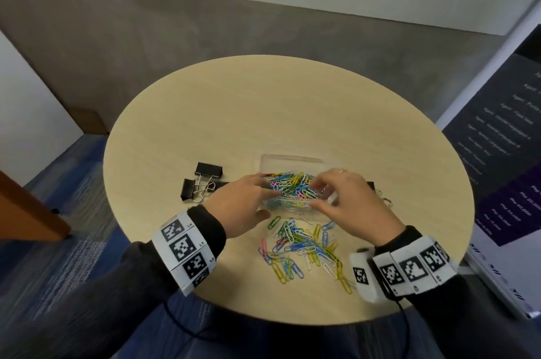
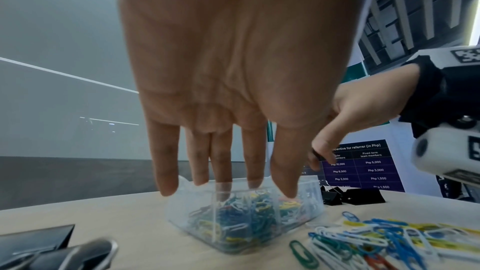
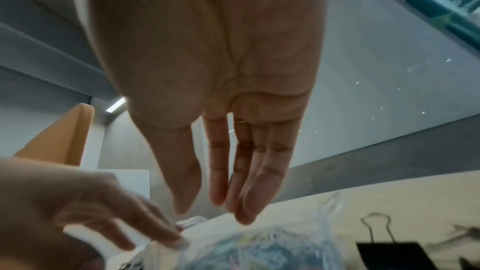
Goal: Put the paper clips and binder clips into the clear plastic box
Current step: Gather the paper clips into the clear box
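A clear plastic box (image 1: 292, 160) heaped with coloured paper clips stands mid-table. My left hand (image 1: 263, 196) reaches in from the left, its straight fingers (image 2: 223, 171) resting on the clips in the box (image 2: 241, 223). From the right, my right hand (image 1: 317, 194) hovers over the same heap with fingers straight and close together (image 3: 218, 206), holding nothing that I can see. A loose pile of paper clips (image 1: 301, 250) lies on the near side of the box. Black binder clips (image 1: 205, 180) sit left of it, and another binder clip (image 1: 370, 184) peeks out behind my right hand.
The round wooden table (image 1: 263, 112) has bare surface beyond the box. A dark printed banner (image 1: 503, 139) stands at the right, close to the table's edge. Blue carpet and a wooden piece of furniture (image 1: 26, 212) lie to the left.
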